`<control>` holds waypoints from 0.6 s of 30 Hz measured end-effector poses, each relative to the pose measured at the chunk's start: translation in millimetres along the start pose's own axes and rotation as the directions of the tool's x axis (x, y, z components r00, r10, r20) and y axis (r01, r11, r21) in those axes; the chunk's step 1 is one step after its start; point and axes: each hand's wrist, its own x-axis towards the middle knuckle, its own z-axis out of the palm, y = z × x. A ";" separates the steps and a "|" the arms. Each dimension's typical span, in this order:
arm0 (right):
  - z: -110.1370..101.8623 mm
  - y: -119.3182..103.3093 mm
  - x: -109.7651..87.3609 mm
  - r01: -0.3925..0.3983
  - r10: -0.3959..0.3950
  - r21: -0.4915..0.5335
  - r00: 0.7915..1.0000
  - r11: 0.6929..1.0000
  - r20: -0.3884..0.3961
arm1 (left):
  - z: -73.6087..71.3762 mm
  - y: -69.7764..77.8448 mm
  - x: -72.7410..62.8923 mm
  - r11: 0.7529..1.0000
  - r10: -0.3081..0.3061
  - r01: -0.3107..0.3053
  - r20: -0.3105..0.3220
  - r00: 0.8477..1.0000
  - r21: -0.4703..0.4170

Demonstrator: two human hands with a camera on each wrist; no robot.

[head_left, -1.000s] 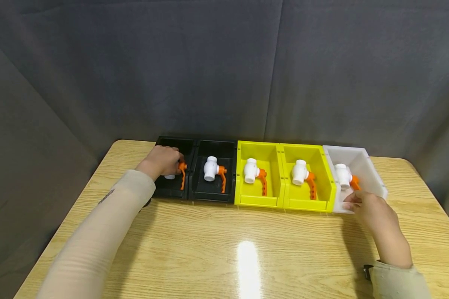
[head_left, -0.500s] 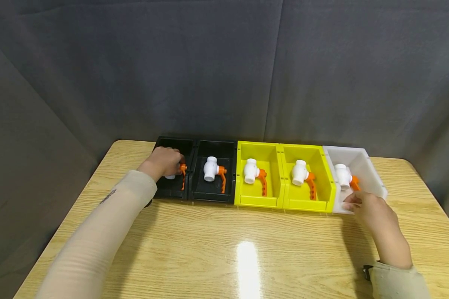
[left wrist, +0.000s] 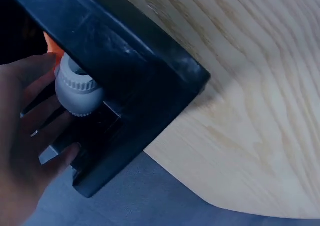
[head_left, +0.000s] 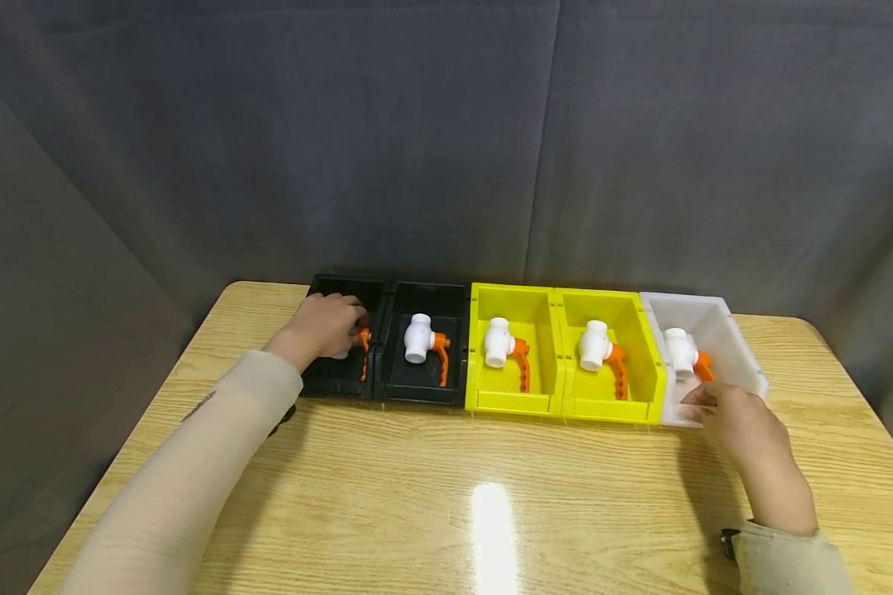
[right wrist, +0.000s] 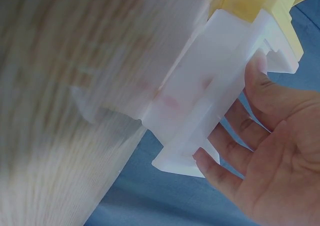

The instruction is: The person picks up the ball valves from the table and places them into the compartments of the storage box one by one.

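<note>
My left hand (head_left: 320,326) reaches into the leftmost black bin (left wrist: 115,66) and holds a white ball valve (left wrist: 80,91) with an orange lever handle (head_left: 365,351). In the left wrist view one fingertip meets the orange part while other fingers pass behind the white body. My right hand (head_left: 747,426) reaches over the front of the white bin (right wrist: 182,93) at the far right. Its fingers are loosely bent at the bin wall, overlapping the handle of another white ball valve (head_left: 680,355). That handle's lower end is hidden by the hand.
Between the hands stand a second black bin (head_left: 389,388) and two yellow bins (head_left: 513,401) (head_left: 613,409), each with a white, orange-handled ball valve inside. The bins form one joined row on the wooden table (head_left: 387,496). A dark grey curtain (head_left: 417,140) hangs behind.
Both hands stay nearly in place. The handle under my left hand has turned slightly, and the left forearm has shifted a little. The whole view has moved slightly.
</note>
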 end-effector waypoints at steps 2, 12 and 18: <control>0.0 0.3 -0.3 -0.002 0.002 -0.002 1.000 1.000 0.004 | 0.2 -0.2 -2.7 1.000 0.003 -0.003 -0.039 0.999 -0.018; -0.2 -0.7 -0.4 0.004 -0.004 -0.010 1.000 1.000 -0.001 | 0.2 5.1 -20.5 0.988 -0.048 0.026 -0.144 0.988 -0.150; -0.4 -1.2 -0.4 0.001 -0.001 -0.011 1.000 1.000 -0.007 | -0.8 8.0 -30.6 0.973 -0.097 0.057 -0.172 0.980 -0.225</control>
